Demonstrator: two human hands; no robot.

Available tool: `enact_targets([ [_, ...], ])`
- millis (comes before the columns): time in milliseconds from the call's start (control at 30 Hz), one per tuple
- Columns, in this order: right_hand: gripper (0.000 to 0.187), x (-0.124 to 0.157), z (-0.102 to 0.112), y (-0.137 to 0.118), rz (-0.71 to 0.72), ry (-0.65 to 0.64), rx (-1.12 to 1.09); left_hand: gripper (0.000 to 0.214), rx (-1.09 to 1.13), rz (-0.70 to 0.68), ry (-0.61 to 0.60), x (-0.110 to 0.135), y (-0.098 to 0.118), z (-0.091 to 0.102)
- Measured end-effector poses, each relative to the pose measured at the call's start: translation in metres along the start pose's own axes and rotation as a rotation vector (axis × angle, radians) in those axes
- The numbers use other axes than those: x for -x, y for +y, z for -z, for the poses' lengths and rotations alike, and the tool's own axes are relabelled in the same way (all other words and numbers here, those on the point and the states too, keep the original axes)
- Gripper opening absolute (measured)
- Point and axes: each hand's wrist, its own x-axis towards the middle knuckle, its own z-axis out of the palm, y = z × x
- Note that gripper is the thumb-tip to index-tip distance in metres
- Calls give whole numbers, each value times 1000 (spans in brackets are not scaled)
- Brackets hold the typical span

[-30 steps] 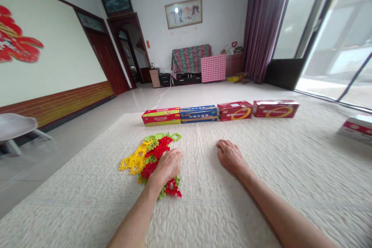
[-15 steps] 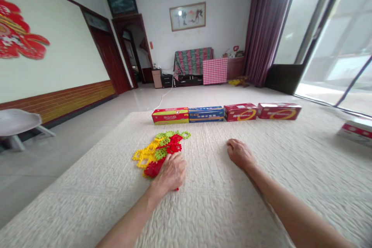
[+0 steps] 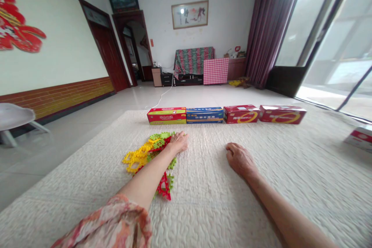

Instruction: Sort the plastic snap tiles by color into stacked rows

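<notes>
- Pieces of bumpy plastic [image 3: 145, 151], yellow, red and green, lie in a heap on the quilted cover [image 3: 200, 209], left of the middle.
- My left hand [image 3: 179, 142] is at the far end of the heap, by red and green pieces. From so far away, I cannot tell if its fingers pinch a piece or just rest there.
- My right hand [image 3: 240, 159] lies on the cover, well apart from the heap, fingers curled in close together. Its palm is hidden, so I cannot tell if it holds anything.
- The pieces have little teeth and seem to overlap. If I pull one, its teeth could catch and drag others along.
- My left arm [image 3: 148, 178] crosses over the heap and hides some of it. The loose sleeve [image 3: 110, 221] is near the closest red piece [image 3: 164, 188] and could snag on it.
- A row of boxes [image 3: 218, 116] stands past my left hand. If I reach too far too fast, I could bump one and knock it crooked.
</notes>
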Motion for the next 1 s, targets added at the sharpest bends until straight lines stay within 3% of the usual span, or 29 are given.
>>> enact_targets([
  [333, 22, 1, 1, -2, -13, 8, -41, 31, -39, -37, -42, 29, -25, 13],
  [600, 22, 1, 6, -5, -19, -13, -29, 25, -54, 52, -57, 47, -48, 30],
  [767, 21, 1, 6, -6, -39, -15, -32, 28, -31, 4, 19, 63, -29, 38],
  [900, 22, 1, 5, -3, -15, -2, -42, 27, 0, -75, 31, 84, -4, 27],
  [1000, 21, 0, 4, -1, 4, 6, -53, 24, 10, -74, 33, 96, 2, 16],
])
